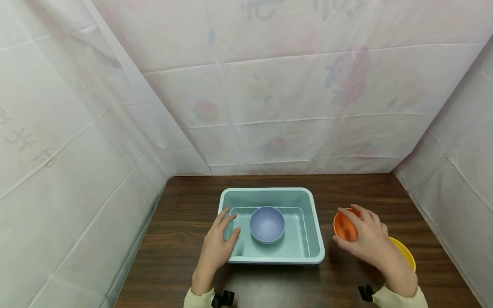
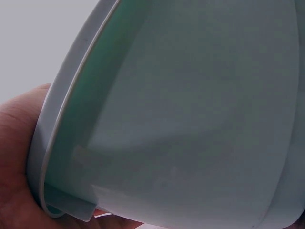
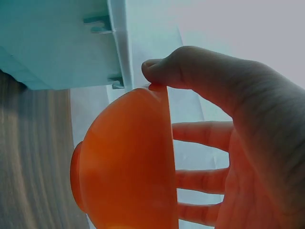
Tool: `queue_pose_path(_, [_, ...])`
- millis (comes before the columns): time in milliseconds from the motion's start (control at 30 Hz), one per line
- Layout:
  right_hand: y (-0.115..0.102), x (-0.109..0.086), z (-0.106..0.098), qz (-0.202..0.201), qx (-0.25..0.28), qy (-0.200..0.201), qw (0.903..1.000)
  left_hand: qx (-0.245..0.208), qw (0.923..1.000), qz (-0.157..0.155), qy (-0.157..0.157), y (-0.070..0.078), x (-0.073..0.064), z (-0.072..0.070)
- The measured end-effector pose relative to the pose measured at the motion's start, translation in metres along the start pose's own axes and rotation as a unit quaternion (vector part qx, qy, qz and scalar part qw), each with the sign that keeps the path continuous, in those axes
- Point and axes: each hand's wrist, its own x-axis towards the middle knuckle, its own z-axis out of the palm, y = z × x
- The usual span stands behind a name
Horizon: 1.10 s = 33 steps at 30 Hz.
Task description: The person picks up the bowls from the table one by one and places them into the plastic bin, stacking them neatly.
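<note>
Two pale sleeves, both cut off by the bottom edge, head view. Yellow bowl mostly blocked by right wrist. Right hand clamped on orange bowl: thumb at rim, some fingertips hidden; bowl's lower part cropped in right wrist view. Can't tell if its base touches the tabletop. Left hand at the left rim of green tray, visible fingers spread; grip or not, can't tell, tray wall blocks much in left wrist view. Hands well apart, tray between, orange bowl well right of left hand. Purple bowl inside tray, second edge showing underneath, stack count unclear. Behind: white sheeting, print too faint to read.
</note>
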Motion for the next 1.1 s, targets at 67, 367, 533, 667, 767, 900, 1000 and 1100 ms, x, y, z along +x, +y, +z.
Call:
queue_pose_path(67, [-0.001, 0.001, -0.002, -0.002, 0.001, 0.002, 1.0000, 0.002, 1.0000, 0.001, -0.001, 0.000, 0.000, 0.000])
queue_pose_path(367, [-0.008, 0.008, -0.013, -0.014, -0.004, 0.000, 0.9999, 0.003, 1.0000, 0.003, -0.001, 0.000, 0.000, 0.000])
queue_pose_path(533, [-0.012, 0.013, -0.017, -0.027, -0.004, 0.006, 0.9996, 0.003, 1.0000, 0.004, -0.002, 0.000, 0.000, 0.000])
queue_pose_path(667, [-0.015, 0.017, -0.018, -0.039, -0.003, 0.016, 0.9991, 0.004, 1.0000, 0.004, -0.003, 0.000, 0.000, 0.000])
queue_pose_path(767, [-0.017, 0.021, -0.019, -0.050, -0.003, 0.023, 0.9985, 0.003, 1.0000, 0.004, -0.003, 0.000, 0.000, 0.001])
queue_pose_path(900, [-0.021, 0.025, -0.021, -0.063, -0.004, 0.028, 0.9976, 0.002, 1.0000, 0.006, -0.003, -0.001, 0.001, 0.001])
queue_pose_path(1000, [-0.025, 0.028, -0.023, -0.074, -0.003, 0.032, 0.9968, 0.004, 1.0000, 0.006, -0.003, -0.002, 0.002, 0.001])
queue_pose_path(1100, [-0.030, 0.032, -0.025, -0.084, -0.003, 0.032, 0.9959, 0.006, 1.0000, 0.005, -0.002, -0.002, 0.001, 0.001])
